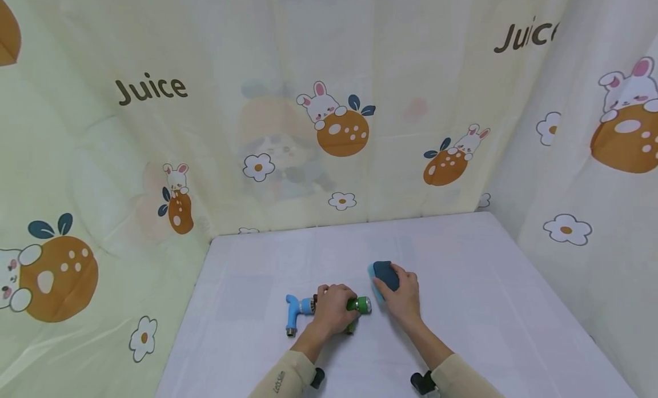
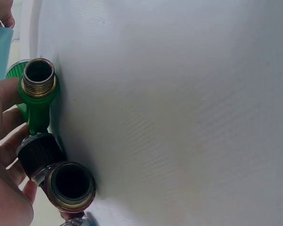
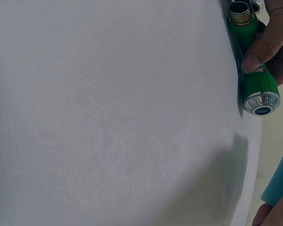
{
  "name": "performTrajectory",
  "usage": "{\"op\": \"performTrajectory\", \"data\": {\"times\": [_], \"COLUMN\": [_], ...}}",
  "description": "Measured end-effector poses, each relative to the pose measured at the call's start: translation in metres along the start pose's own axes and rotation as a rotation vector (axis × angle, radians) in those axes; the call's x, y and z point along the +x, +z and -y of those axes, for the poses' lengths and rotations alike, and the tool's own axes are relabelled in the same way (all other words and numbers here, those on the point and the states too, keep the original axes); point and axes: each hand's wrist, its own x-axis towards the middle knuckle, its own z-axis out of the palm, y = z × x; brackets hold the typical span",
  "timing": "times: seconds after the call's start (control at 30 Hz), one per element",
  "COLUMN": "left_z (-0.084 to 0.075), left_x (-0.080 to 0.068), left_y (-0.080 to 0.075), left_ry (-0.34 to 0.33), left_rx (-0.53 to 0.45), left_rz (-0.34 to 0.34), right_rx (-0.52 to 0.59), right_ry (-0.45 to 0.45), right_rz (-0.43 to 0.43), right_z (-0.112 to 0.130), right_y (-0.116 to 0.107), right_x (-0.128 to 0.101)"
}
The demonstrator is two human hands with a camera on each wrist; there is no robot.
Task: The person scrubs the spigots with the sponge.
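Observation:
My left hand (image 1: 334, 311) grips a green plastic tap (image 1: 362, 305) near the middle of the table. In the right wrist view, its thumb lies across the green body, beside the ribbed knob with a silver end. A dark tap (image 2: 41, 153) sits between the green one and a light-blue tap (image 1: 293, 311), largely hidden under that hand in the head view. All three stand in a row. My right hand (image 1: 407, 295) holds a two-tone blue block (image 1: 386, 274), dark blue on one face and light blue on the other, a sponge by its look, just right of the green knob.
The taps lie on a table (image 1: 247, 272) under a white cloth. Behind and beside it hangs a printed curtain (image 1: 298, 215) with rabbits, oranges and flowers. Black wrist mounts (image 1: 422, 382) show at both sleeves.

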Motion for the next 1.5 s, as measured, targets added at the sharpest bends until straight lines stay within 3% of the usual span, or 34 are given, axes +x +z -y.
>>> {"op": "performTrajectory", "data": {"times": [0.47, 0.77, 0.87, 1.1, 1.23, 1.5], "left_z": [0.004, 0.016, 0.020, 0.027, 0.029, 0.035], "left_x": [-0.006, -0.008, -0.009, -0.011, -0.013, -0.014], "left_y": [-0.002, -0.007, -0.009, -0.009, -0.012, -0.008], "left_ry": [-0.008, 0.019, -0.030, -0.183, -0.202, -0.166], "left_rx": [-0.047, -0.117, -0.141, -0.081, -0.055, -0.082], "left_rz": [-0.036, -0.232, -0.221, -0.151, -0.140, -0.220], "right_rx": [-0.079, -0.148, -0.163, -0.226, -0.276, -0.370], "right_ry": [0.040, 0.037, 0.038, 0.009, -0.031, -0.116], "right_rz": [0.041, 0.024, 0.016, -0.030, -0.065, -0.115], "right_z": [-0.008, -0.016, -0.020, -0.025, -0.029, -0.033], "right_y": [0.000, 0.001, 0.003, 0.009, 0.012, 0.018], "right_x": [0.006, 0.011, 0.011, 0.014, 0.016, 0.017]}}
